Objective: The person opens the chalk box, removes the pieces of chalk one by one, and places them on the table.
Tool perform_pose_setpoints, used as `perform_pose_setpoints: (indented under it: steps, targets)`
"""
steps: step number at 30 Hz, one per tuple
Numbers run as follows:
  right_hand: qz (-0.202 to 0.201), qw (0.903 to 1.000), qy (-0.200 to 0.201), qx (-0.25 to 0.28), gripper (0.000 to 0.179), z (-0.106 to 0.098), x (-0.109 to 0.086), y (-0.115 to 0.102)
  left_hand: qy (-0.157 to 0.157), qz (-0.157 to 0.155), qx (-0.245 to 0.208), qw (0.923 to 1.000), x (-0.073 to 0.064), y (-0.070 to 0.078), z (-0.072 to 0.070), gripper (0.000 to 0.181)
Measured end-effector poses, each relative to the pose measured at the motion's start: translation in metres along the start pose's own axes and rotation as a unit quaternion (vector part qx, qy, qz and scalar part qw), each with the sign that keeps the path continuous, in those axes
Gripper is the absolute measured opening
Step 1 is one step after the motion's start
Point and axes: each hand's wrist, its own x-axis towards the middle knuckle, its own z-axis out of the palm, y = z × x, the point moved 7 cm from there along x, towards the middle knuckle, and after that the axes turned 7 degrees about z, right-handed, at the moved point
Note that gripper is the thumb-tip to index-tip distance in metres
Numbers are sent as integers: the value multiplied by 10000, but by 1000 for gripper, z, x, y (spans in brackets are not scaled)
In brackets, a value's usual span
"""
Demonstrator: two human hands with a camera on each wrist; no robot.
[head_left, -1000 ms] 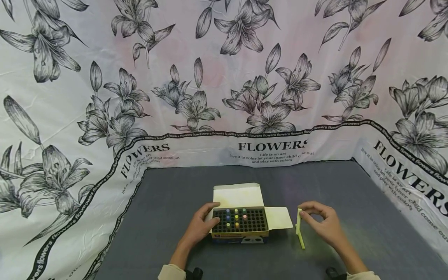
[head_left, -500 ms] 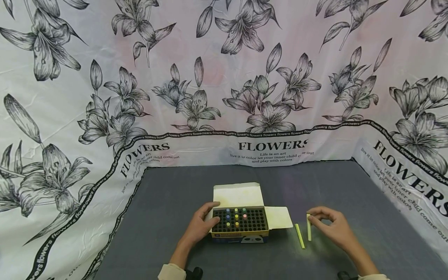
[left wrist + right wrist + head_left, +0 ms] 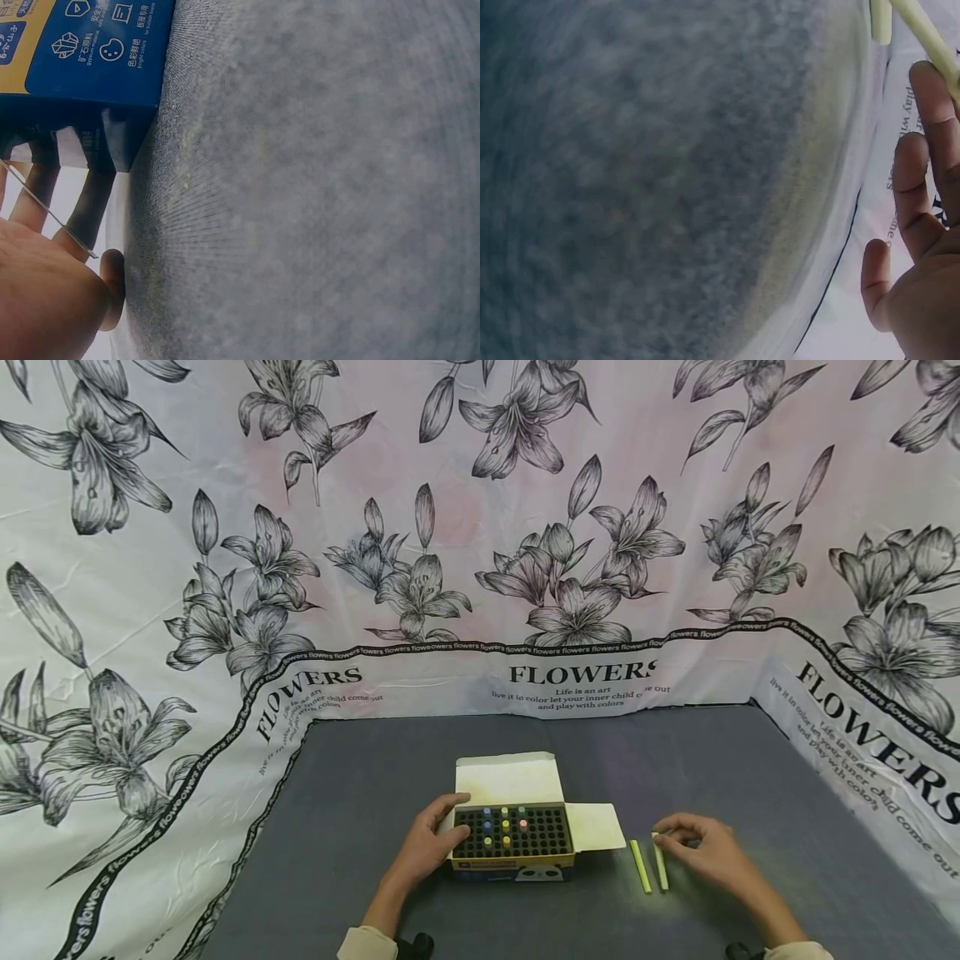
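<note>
A chalk box (image 3: 517,872) stands with its lid raised. Several coloured chalk sticks poke out of the black holed insert (image 3: 543,831). My left hand (image 3: 429,847) grips the box's left end, thumb over the top edge; in the left wrist view its fingers meet the blue end wall (image 3: 112,120). To the right of the box, my right hand (image 3: 701,852) pinches the upper end of a yellow chalk stick (image 3: 662,868), which slants down toward the cloth. Beside it lies a second yellow chalk stick (image 3: 641,867). Whether the held stick's lower end touches the cloth I cannot tell.
The box's back flap (image 3: 510,779) and right flap (image 3: 596,827) are folded out. Dark grey cloth (image 3: 390,760) covers the table. A white flower-printed curtain (image 3: 420,677) closes off the back and sides.
My right hand first moved right with its chalk stick, away from the lying one, then lowered it and came slightly back left. My left hand has stayed on the box.
</note>
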Motion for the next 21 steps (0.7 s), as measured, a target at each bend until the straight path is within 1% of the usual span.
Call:
perform_pose_setpoints:
  steps: [6,13,17,21]
  targets:
    - [-125,9999,-4,-53,14,3,4,2,-12,-28,-69,10000,0,0,0,47]
    - [-168,9996,-191,-74,16,5,9,6,-28,-36,-116,9999,-1,-1,0,47]
    - [-117,9995,-187,-247,13,6,11,8,-31,40,-45,10000,0,0,0,47]
    - [-73,9990,-182,-408,9,8,12,8,4,2,-29,10000,1,0,0,47]
